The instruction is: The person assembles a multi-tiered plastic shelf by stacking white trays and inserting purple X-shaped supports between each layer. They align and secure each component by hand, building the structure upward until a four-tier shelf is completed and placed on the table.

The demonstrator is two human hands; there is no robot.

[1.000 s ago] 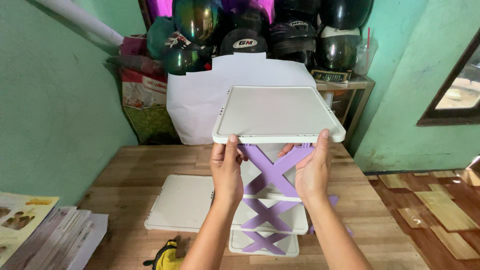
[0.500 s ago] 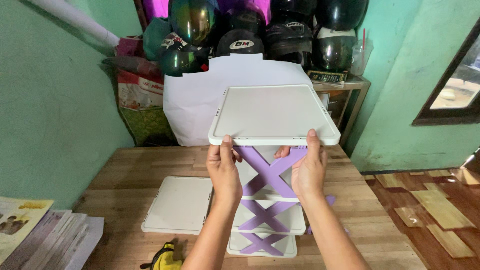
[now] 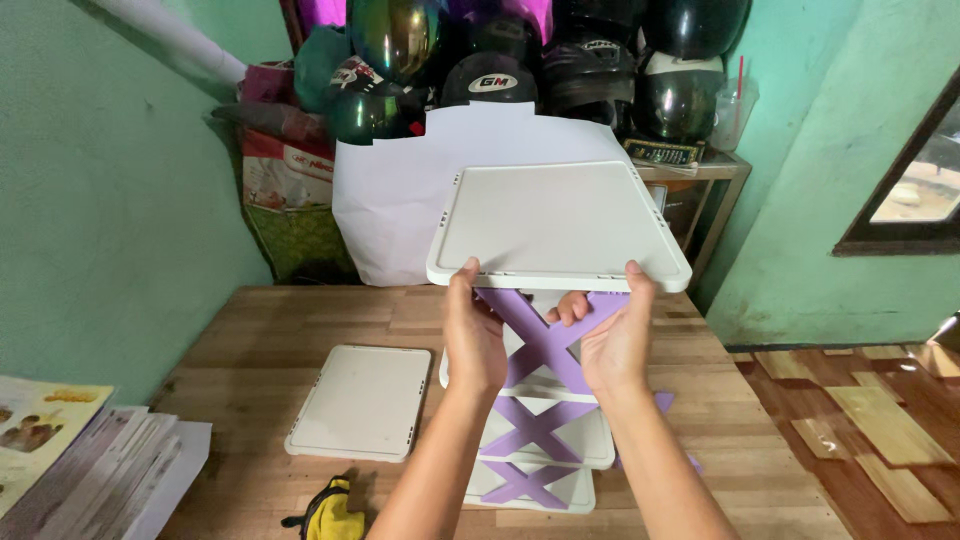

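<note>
Wooden table [image 3: 250, 330] runs from the green wall on the left to a drop-off on the right, where floor tiles show. Far edge is crowded: a white sheet [image 3: 400, 200] stands against a stack of dark helmets [image 3: 490, 60]. Near left corner holds a pile of papers [image 3: 90, 460]; a yellow object [image 3: 325, 510] sits at the near edge. Bare wood lies open to the left and far left of the rack.

White top shelf panel [image 3: 555, 225] is held level above the rack, near edge toward the camera. Left hand [image 3: 472, 335] clamps the near edge left of centre, thumb on top. Right hand [image 3: 615, 340] clamps the same edge at the right, thumb up, fingers curled underneath.

Panel is flat, rounded at the corners, with a raised rim. Below it, purple cross braces [image 3: 545, 335] link two lower white shelves [image 3: 545, 440]. A spare white panel [image 3: 362, 400] lies flat on the table, just left of the rack.
</note>
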